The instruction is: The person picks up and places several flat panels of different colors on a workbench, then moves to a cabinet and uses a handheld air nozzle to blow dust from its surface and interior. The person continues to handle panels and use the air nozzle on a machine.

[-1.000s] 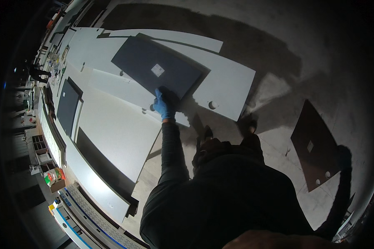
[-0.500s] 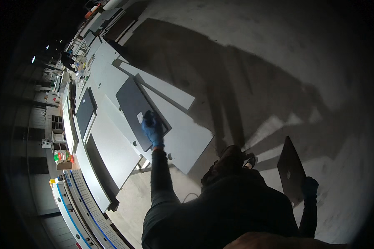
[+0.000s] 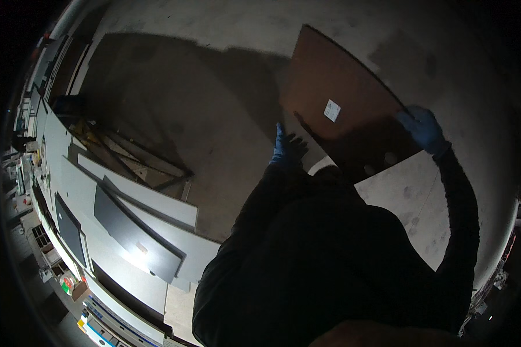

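Note:
A large brown panel (image 3: pixel 353 98) with a white label (image 3: pixel 331 110) is raised in front of me, tilted above the floor. Gripping its right edge is my right hand (image 3: pixel 425 130), in a blue glove. Two round marks show near the panel's lower end. My left hand (image 3: pixel 287 149), also gloved in blue, is just left of the panel's near edge, fingers spread and nothing in them. Whether it touches that edge I cannot tell. A dark grey panel (image 3: pixel 130 222) with a small label lies on white boards to my left.
White boards (image 3: pixel 69 173) cover a long bench on the left, with another dark panel (image 3: pixel 70 231) farther over. A frame of bars (image 3: pixel 133 151) stands beyond the boards. Shelving with small compartments (image 3: pixel 40 236) lines the far left. Concrete floor (image 3: pixel 226 87) stretches ahead under a large shadow.
My left hand has come off the dark grey panel on the bench and moved right. My right hand has lifted the brown panel from low at my right side to in front of me.

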`<state>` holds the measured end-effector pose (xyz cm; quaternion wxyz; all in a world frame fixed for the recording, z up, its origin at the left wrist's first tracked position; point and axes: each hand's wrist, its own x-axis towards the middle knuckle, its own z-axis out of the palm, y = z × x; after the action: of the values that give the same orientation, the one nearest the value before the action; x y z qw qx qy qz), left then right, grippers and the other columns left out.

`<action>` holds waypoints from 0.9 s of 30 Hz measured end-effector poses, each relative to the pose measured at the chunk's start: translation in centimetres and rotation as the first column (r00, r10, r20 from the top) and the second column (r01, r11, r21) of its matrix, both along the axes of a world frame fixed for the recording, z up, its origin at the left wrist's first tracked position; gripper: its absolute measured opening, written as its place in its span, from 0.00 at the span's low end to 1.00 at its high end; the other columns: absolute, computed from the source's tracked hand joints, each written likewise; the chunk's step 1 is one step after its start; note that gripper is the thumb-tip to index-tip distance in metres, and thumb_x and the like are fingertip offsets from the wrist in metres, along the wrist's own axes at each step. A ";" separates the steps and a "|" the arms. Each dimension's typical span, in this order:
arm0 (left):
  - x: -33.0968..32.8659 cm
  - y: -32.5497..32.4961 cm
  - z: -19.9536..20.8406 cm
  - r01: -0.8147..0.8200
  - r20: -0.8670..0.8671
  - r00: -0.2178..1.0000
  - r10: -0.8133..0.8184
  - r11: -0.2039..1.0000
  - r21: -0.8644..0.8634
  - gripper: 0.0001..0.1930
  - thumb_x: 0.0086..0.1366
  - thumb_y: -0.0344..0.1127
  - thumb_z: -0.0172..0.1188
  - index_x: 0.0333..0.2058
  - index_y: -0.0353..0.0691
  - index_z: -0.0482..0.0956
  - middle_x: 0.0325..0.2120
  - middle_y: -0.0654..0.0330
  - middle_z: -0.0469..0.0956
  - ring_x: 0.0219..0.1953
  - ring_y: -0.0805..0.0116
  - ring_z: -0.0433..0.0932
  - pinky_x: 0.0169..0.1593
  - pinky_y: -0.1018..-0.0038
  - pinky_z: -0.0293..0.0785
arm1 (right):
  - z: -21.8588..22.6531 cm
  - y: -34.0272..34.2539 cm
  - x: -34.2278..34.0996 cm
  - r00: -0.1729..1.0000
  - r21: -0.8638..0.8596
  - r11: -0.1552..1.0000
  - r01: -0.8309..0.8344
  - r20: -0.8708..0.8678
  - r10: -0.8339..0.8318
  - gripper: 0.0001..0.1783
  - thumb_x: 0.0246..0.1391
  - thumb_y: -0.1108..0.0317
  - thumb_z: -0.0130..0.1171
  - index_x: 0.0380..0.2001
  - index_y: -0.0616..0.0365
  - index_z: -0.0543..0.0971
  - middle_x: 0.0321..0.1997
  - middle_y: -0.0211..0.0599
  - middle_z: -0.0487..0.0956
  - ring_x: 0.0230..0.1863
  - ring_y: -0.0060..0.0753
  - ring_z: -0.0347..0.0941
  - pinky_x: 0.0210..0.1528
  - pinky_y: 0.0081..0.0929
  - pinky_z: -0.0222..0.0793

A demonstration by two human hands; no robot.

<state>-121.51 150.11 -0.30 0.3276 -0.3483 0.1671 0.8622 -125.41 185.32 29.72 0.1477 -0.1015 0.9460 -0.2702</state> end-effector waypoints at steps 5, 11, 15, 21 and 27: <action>-14.9 0.5 2.8 -0.054 -0.416 0.857 0.304 0.856 0.514 0.41 0.74 0.66 0.46 0.73 0.40 0.56 0.71 0.54 0.61 0.72 0.53 0.58 0.74 0.52 0.52 | 3.8 -0.5 -14.9 0.990 -0.019 1.000 0.000 -0.143 -0.003 0.16 0.70 0.61 0.55 0.37 0.65 0.83 0.32 0.38 0.81 0.33 0.31 0.76 0.41 0.33 0.73; -35.0 -7.5 2.7 -0.172 -0.510 0.784 0.355 0.913 0.370 0.40 0.72 0.60 0.56 0.73 0.43 0.57 0.75 0.61 0.55 0.74 0.62 0.54 0.76 0.60 0.46 | -1.4 -4.3 -37.6 0.988 0.039 0.992 0.118 -0.102 -0.114 0.22 0.69 0.55 0.56 0.40 0.66 0.84 0.37 0.39 0.84 0.39 0.30 0.78 0.47 0.28 0.74; -43.8 -15.1 4.8 -0.425 -0.301 0.873 0.384 0.901 -0.085 0.34 0.72 0.62 0.57 0.66 0.43 0.68 0.63 0.63 0.69 0.63 0.64 0.67 0.71 0.64 0.60 | -1.8 -12.3 -49.9 0.987 -0.128 0.978 0.163 0.002 -0.164 0.25 0.69 0.49 0.56 0.41 0.64 0.84 0.37 0.37 0.84 0.39 0.30 0.78 0.48 0.28 0.74; -54.2 -30.0 7.0 -0.694 -0.300 0.720 0.626 0.640 -0.331 0.39 0.70 0.69 0.54 0.64 0.43 0.67 0.56 0.58 0.70 0.56 0.63 0.67 0.65 0.62 0.63 | 0.4 -34.9 -74.4 0.937 -0.162 0.942 -0.294 0.146 0.318 0.23 0.70 0.50 0.55 0.41 0.63 0.84 0.37 0.30 0.83 0.39 0.21 0.75 0.48 0.27 0.72; -60.7 -49.1 9.3 -0.875 -0.574 0.459 0.678 0.459 -0.157 0.40 0.73 0.69 0.49 0.65 0.38 0.66 0.56 0.57 0.69 0.56 0.63 0.66 0.67 0.59 0.59 | 0.9 -59.2 -87.2 0.820 -0.071 0.817 -0.572 -0.007 0.573 0.25 0.71 0.46 0.52 0.40 0.58 0.85 0.37 0.37 0.85 0.40 0.28 0.82 0.49 0.31 0.76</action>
<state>-182.17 101.00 9.05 -0.2499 -0.2474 0.2375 0.9055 -212.63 126.15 30.65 0.2254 -0.3840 0.8606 -0.2472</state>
